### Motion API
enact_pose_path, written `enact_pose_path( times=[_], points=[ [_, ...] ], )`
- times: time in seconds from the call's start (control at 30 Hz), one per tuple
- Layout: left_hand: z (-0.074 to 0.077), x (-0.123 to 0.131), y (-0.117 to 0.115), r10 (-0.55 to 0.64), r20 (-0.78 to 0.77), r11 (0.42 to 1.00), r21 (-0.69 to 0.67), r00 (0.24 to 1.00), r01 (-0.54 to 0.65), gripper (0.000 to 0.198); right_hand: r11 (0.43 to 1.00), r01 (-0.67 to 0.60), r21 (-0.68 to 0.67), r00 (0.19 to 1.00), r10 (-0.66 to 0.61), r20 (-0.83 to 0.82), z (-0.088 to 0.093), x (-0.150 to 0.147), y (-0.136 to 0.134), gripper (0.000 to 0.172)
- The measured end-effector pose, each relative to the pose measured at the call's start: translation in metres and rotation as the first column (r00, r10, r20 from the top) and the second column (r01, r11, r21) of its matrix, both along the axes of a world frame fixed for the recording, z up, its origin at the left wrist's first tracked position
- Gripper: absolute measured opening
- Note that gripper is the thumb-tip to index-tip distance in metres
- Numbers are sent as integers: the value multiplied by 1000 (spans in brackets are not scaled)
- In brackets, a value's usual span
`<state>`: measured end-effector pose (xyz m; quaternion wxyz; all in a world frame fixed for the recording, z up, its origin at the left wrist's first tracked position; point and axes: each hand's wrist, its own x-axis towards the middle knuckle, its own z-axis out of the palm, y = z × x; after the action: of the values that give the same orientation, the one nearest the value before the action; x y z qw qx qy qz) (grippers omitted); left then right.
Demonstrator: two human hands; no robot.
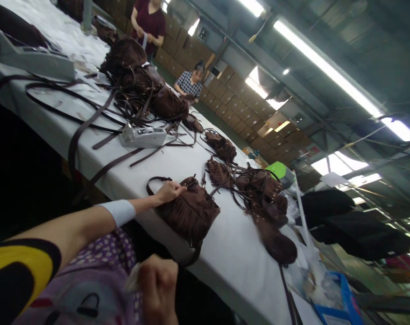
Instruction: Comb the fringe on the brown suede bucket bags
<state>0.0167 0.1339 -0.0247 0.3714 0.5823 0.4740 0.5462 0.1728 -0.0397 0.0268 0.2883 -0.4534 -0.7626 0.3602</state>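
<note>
A dark brown fringed handbag (191, 210) lies at the near edge of the white table (232, 257). My left hand (171, 192) is closed on the top of it, by the zip and strap, with a white band around the forearm. Lower down, in front of my body, my right hand (159, 286) is curled into a fist, apart from the bag. Something pale and blurred shows at the edge of that fist; its kind cannot be made out.
More brown bags (262, 189) lie to the right, and a larger heap of bags (133, 81) is at the far left. Grey tape dispensers (144, 135) stand among loose straps. A blue crate (340, 298) holds clear plastic. Two people (189, 83) are across the table.
</note>
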Motion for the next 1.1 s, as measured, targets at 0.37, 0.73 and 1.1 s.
enact_pose_path(
  times=[0.37,0.73,1.1],
  points=[
    [17,-20,-40,-441,73,883,-146,895,447,46,962,269,-53,962,-265,69,-6,50,69,32],
    [31,-5,-100,-426,278,841,-229,861,490,43,980,172,-95,982,-179,-66,0,30,55,33],
    [13,37,-129,-50,616,909,-298,786,292,31,946,320,-53,932,-324,-161,2,8,30,26]
  ],
)
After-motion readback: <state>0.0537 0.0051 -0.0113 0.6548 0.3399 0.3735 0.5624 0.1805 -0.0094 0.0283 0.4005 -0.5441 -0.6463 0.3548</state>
